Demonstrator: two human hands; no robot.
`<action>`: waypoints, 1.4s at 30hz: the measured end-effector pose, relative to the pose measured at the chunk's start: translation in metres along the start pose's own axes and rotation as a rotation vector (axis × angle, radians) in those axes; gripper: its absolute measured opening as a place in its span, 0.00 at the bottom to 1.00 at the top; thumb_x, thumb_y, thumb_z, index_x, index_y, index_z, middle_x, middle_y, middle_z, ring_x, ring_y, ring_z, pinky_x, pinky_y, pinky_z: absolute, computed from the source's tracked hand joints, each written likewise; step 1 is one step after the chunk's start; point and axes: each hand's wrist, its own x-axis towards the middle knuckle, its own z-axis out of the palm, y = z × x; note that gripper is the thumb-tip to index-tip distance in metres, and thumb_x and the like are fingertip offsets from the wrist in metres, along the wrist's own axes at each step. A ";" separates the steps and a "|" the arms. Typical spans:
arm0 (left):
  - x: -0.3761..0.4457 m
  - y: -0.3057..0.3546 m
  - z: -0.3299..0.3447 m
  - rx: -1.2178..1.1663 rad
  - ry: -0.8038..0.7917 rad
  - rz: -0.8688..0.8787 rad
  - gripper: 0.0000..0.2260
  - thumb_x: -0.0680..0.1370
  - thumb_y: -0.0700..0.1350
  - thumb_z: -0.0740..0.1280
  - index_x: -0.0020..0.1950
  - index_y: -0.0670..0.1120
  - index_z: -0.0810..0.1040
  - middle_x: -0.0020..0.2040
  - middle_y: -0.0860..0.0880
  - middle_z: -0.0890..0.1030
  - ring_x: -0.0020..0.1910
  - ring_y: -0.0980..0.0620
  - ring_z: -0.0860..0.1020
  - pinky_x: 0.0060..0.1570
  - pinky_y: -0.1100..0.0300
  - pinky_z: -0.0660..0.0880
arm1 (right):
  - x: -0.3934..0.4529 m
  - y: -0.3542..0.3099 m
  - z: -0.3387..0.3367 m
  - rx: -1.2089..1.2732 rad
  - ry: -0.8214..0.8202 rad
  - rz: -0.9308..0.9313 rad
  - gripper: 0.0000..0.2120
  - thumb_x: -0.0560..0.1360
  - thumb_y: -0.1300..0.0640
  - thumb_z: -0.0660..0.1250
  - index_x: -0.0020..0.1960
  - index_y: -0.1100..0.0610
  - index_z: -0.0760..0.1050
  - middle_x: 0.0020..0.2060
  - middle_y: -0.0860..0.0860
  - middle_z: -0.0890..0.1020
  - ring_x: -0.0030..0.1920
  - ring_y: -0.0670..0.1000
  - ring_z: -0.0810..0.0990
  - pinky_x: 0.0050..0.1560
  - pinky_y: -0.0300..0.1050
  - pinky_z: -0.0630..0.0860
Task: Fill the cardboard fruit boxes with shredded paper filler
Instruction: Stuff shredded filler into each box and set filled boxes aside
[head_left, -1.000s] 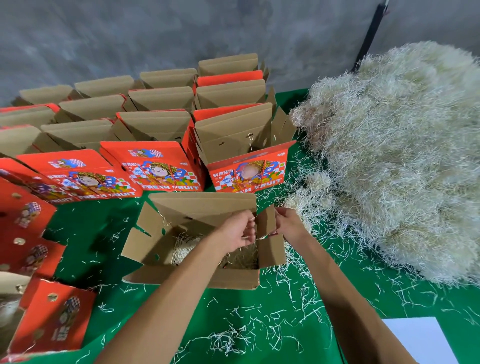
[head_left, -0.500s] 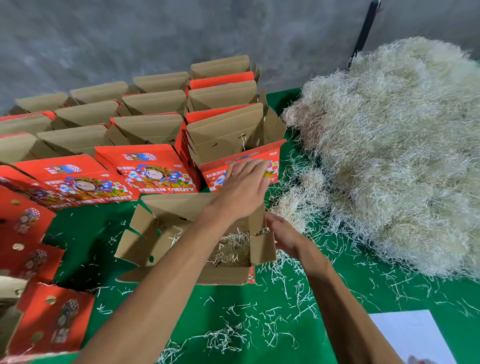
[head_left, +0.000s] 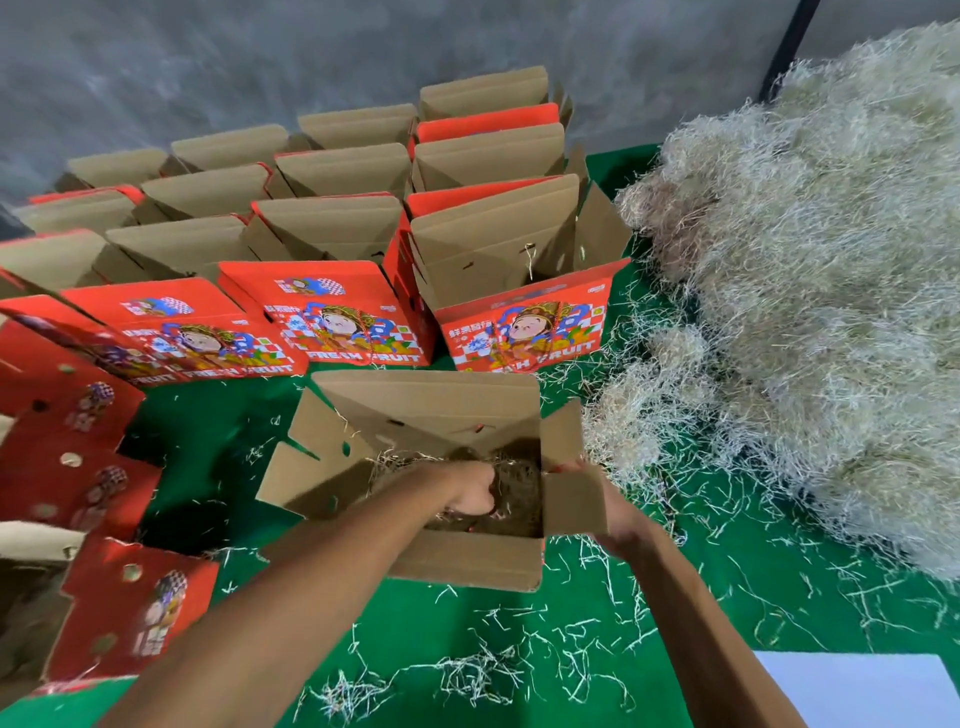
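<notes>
Nearest to the camera, loose shreds of paper (head_left: 478, 675) are scattered over the green table cover (head_left: 597, 597), and a white sheet (head_left: 857, 691) is seen at the lower right corner. Just beyond, an open cardboard box (head_left: 426, 415) is placed on the cover with its flaps standing up. The left hand (head_left: 470, 491) is put down inside this box, on the shredded filler (head_left: 519, 488) that lies at the bottom; its fingers look curled into the filler, but it cannot be told if any filler is really gripped. The right hand (head_left: 618, 512) is kept at the right side of the box and is mostly hidden behind the right flap (head_left: 571, 499), which seems to be held by it; the exact grip cannot be told. The two hands are apart, with the flap between them.

At the left edge, red printed boxes (head_left: 78, 467) are seen lying on their sides. Behind the open box, rows of red fruit boxes (head_left: 519, 332) with the words "FRESH FRUIT" are arranged, their brown flaps raised. On the right, a big pile of pale shredded paper (head_left: 805, 286) is heaped on the table, reaching near to the open box. Farthest, a grey wall (head_left: 311, 52) is seen.
</notes>
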 end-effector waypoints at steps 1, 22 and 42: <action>0.009 0.004 0.004 0.057 -0.050 -0.018 0.10 0.77 0.42 0.61 0.55 0.40 0.78 0.54 0.40 0.80 0.48 0.44 0.79 0.50 0.51 0.78 | -0.001 0.001 0.001 -0.009 -0.004 -0.001 0.16 0.78 0.57 0.63 0.64 0.61 0.74 0.53 0.60 0.79 0.53 0.53 0.80 0.52 0.50 0.80; 0.028 0.035 -0.002 -0.136 -0.073 -0.146 0.22 0.85 0.47 0.56 0.76 0.37 0.61 0.70 0.38 0.72 0.55 0.40 0.81 0.56 0.53 0.77 | -0.013 0.017 0.020 -0.072 0.131 0.057 0.27 0.71 0.39 0.71 0.60 0.58 0.74 0.48 0.55 0.82 0.50 0.53 0.79 0.58 0.62 0.79; -0.147 -0.107 -0.037 -0.276 0.225 0.040 0.31 0.76 0.74 0.50 0.55 0.51 0.78 0.53 0.50 0.79 0.50 0.51 0.77 0.42 0.58 0.70 | 0.076 0.053 0.153 -0.127 0.040 0.216 0.36 0.76 0.65 0.70 0.78 0.55 0.57 0.73 0.57 0.67 0.68 0.62 0.71 0.55 0.66 0.79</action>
